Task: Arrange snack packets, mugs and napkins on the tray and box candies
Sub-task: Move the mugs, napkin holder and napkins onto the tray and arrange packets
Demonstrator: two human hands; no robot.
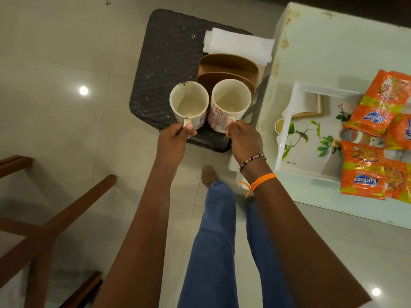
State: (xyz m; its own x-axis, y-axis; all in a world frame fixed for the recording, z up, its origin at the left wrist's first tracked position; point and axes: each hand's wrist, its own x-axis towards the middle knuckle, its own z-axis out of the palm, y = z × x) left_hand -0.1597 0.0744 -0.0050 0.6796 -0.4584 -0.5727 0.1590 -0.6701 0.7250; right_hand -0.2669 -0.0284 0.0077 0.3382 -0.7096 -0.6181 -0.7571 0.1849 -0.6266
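Observation:
Two cream mugs with pink flower print hang side by side over a dark woven stool [164, 70]. My left hand [172, 141] grips the handle of the left mug [189, 105]. The right mug [230, 103] is held by its handle in my right hand [243, 141]. Both mugs look empty. Behind them on the stool lie a brown box [229, 67] and folded white napkins [240, 44]. To the right, a white tray [311, 130] with a leaf print rests on a pale table [333, 47], with several orange snack packets [362, 172] on its right part.
A wooden chair frame [55, 218] stands at the lower left on the glossy tiled floor [55, 52]. My legs in blue jeans [211, 252] are below the hands. The table's left edge runs close beside the stool.

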